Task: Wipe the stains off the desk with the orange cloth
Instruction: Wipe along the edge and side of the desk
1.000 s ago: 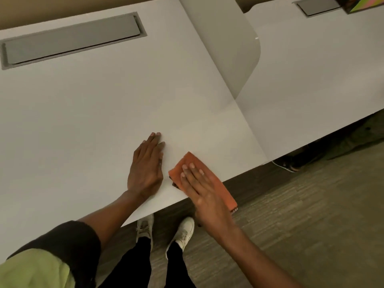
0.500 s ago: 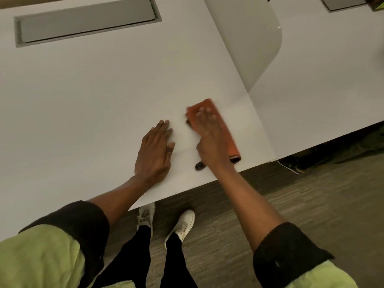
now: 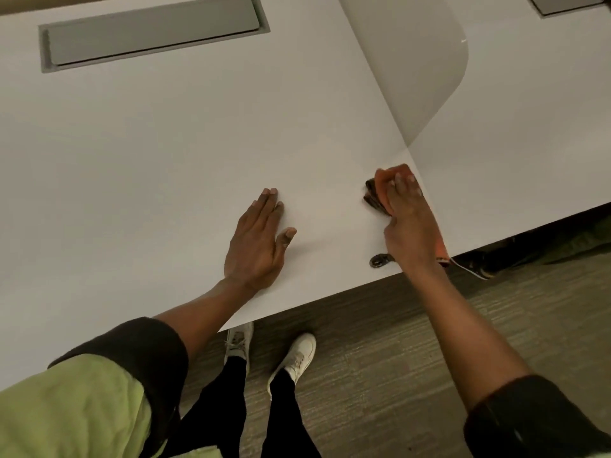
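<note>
Two bare hands are on the white desk (image 3: 165, 153), near its front edge. Right hand (image 3: 408, 226) lies palm-down on the orange cloth (image 3: 382, 185), fingers extended over it and pressing it to the surface; the hand is not closed around it. The cloth is folded into a narrow strip, mostly hidden under the hand, showing orange at the fingertip end and again at the desk's edge beside the wrist. Its exposed left side looks dark and soiled. It sits close to the seam where this desk meets the neighbouring one, at the front right corner. A dark stain (image 3: 380, 260) shows on the surface just left of the right wrist, touching the front edge region. Left hand (image 3: 256, 246) rests flat, fingers together, thumb out, holding nothing, well apart from the cloth.

Desk surface is otherwise plain and matte. A grey recessed cable hatch (image 3: 152, 31) is set at the far side. A curved divider panel (image 3: 413, 61) rises between the two desks. Floor (image 3: 380, 358) is grey-brown, striated carpet; white shoes (image 3: 297, 355) stand below the edge
</note>
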`<state>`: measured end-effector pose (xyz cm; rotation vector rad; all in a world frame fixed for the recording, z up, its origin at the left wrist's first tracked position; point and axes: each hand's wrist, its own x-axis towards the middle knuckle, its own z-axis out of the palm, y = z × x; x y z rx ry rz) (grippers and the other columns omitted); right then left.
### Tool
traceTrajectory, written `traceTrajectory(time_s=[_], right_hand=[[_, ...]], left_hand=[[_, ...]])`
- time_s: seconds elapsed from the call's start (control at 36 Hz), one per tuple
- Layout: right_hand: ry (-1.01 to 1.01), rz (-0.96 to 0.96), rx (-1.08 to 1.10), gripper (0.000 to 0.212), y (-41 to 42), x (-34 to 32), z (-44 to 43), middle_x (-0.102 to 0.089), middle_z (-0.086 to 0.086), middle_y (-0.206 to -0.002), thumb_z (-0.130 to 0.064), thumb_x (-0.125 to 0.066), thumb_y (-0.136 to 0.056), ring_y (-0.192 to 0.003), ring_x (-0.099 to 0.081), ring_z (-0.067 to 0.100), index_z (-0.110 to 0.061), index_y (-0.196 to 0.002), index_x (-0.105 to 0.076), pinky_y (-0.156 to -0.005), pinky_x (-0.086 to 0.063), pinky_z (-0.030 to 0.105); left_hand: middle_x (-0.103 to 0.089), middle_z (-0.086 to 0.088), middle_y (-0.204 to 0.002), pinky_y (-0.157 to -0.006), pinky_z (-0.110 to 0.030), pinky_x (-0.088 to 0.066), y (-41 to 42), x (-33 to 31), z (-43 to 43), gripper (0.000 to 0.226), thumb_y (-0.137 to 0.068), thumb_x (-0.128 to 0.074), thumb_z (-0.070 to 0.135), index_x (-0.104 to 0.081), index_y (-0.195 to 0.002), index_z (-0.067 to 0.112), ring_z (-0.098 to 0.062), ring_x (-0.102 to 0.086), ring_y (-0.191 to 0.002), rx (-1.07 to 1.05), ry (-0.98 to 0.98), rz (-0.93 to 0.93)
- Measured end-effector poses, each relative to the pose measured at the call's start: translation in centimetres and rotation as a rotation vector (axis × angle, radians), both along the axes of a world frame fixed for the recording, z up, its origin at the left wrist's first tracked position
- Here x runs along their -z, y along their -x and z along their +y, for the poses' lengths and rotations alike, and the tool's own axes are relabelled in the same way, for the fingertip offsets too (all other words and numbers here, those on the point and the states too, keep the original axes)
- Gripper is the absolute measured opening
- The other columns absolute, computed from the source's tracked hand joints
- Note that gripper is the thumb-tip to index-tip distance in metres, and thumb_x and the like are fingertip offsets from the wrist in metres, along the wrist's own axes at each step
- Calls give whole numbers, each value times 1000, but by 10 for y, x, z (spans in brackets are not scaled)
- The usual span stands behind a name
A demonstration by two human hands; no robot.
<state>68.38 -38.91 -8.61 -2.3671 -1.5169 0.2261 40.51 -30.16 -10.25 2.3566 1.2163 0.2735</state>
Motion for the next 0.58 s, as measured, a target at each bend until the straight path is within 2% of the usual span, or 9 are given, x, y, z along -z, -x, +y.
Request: traceTrajectory(time_s=[0.11, 0.19, 0.25, 0.31, 0.36, 0.42, 0.47, 0.53, 0.58], right_hand=[[-30, -12, 62, 79, 32, 0, 33, -30, 12, -170, 14, -50, -89, -162, -17, 28, -8, -162, -30, -132, -16, 41], [-79, 31, -97, 80, 86, 0, 23, -35, 14, -167, 17, -55, -87, -161, -22, 28, -9, -160, -34, -132, -20, 44], [-67, 63, -215, 85, 122, 3, 3, -29, 14, -170, 16, -56, -85, -161, -18, 28, -11, -161, -29, -132, -19, 45], [-18, 66, -290, 88, 150, 5, -23, -18, 14, -173, 11, -52, -85, -163, -9, 28, -11, -164, -22, -132, -17, 47], [13, 52, -330, 87, 166, 7, -53, -16, 16, -173, 5, -43, -82, -163, -8, 30, -8, -164, -19, -131, -20, 49], [25, 20, -357, 86, 165, 8, -78, -20, 17, -172, 1, -40, -81, -162, -10, 31, -6, -164, -20, -129, -25, 50], [8, -21, -347, 89, 146, 8, -94, -28, 17, -170, 6, -55, -78, -161, -18, 33, -6, -162, -27, -126, -32, 52], [-7, -52, -266, 96, 110, 7, -99, -35, 15, -167, 13, -68, -70, -159, -25, 33, -6, -159, -36, -124, -36, 54], [-28, -73, -141, 92, 64, 5, -95, -40, 15, -164, 17, -65, -70, -157, -30, 33, -6, -156, -43, -123, -36, 54]], left_hand=[[-28, -4, -179, -136, -34, -15, 0, -1, 0, 92, -109, -1, 68, -43, -165, 8, -17, -17, -169, -26, 9, -48], [-30, -3, -178, -136, -37, -17, 0, -1, 0, 85, -111, -6, 64, -43, -164, 10, -16, -19, -168, -50, 21, -77], [-31, -3, -177, -136, -38, -19, 1, -1, 0, 77, -112, -11, 57, -44, -164, 10, -16, -21, -167, -46, 19, -88], [-34, -4, -176, -135, -41, -22, 1, 0, 0, 72, -113, -14, 50, -45, -163, 9, -17, -23, -167, -48, 5, -98], [-35, -4, -175, -135, -41, -23, 1, 1, -1, 76, -113, -13, 55, -47, -163, 8, -18, -24, -167, -56, -5, -97], [-35, -3, -176, -135, -39, -22, 1, 2, -1, 86, -111, -7, 65, -46, -163, 9, -17, -23, -167, -63, -3, -100], [-31, 0, -177, -136, -38, -19, 1, 4, -1, 90, -109, -5, 71, -45, -164, 10, -15, -19, -168, -59, 6, -92], [-27, 2, -179, -137, -36, -14, 1, 5, 0, 92, -108, -4, 73, -42, -166, 13, -12, -14, -169, -59, 14, -72], [-25, 3, -180, -135, -29, -9, 2, 7, 1, 91, -108, -4, 72, -41, -166, 13, -10, -11, -169, -51, 8, -59]])
